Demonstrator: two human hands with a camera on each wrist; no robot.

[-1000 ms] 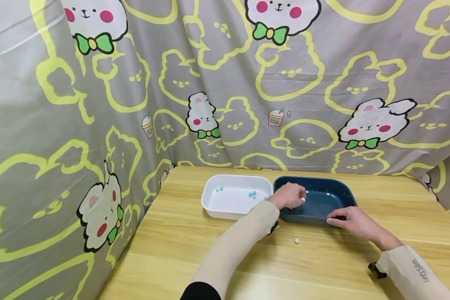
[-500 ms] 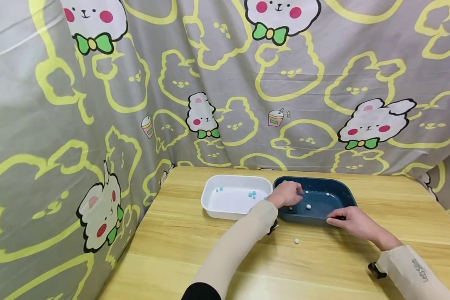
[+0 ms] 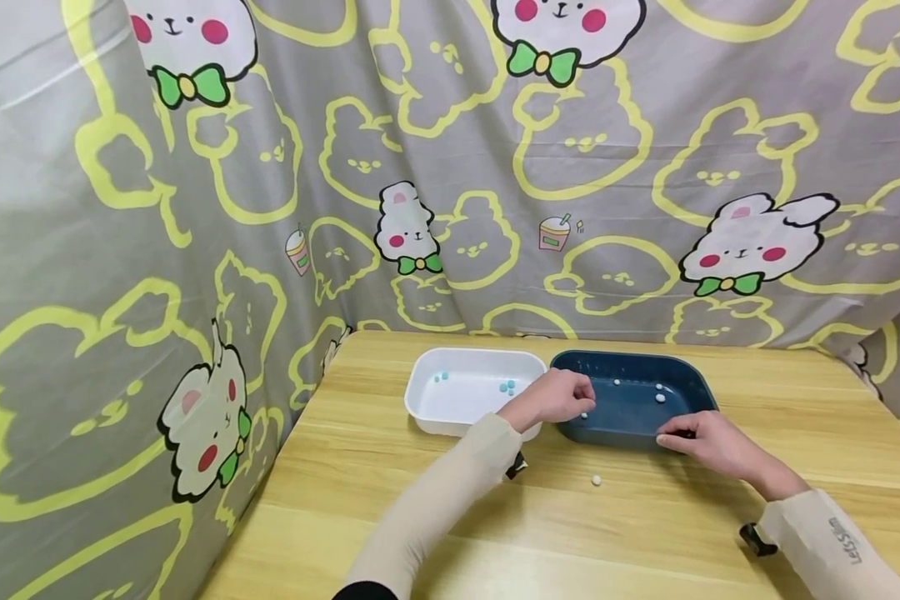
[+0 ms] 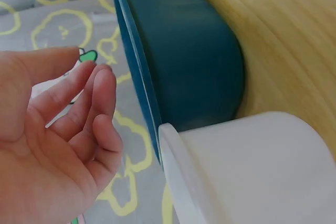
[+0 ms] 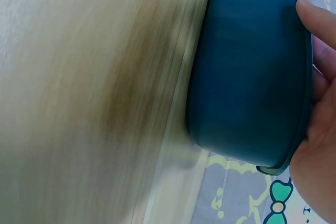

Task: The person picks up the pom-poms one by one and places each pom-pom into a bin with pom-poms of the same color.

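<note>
My left hand hovers over the left end of a dark blue plastic basin, its wrist above the neighbouring white basin. In the left wrist view that hand's fingers are loosely bent, with nothing between them and the thumb. My right hand pinches the blue basin's front rim near the right corner, thumb outside and fingers over the inner side. Several small white balls lie inside the blue basin. Small teal balls are scattered in the white one.
One white ball lies loose on the wooden table, in front of the blue basin. Both basins stand side by side near the table's back edge. A grey cartoon-printed curtain hangs behind and at the left.
My left hand has let go of a white ball, which rolled right across the blue basin. That hand has then drawn back leftward. My right hand keeps its hold on the rim.
</note>
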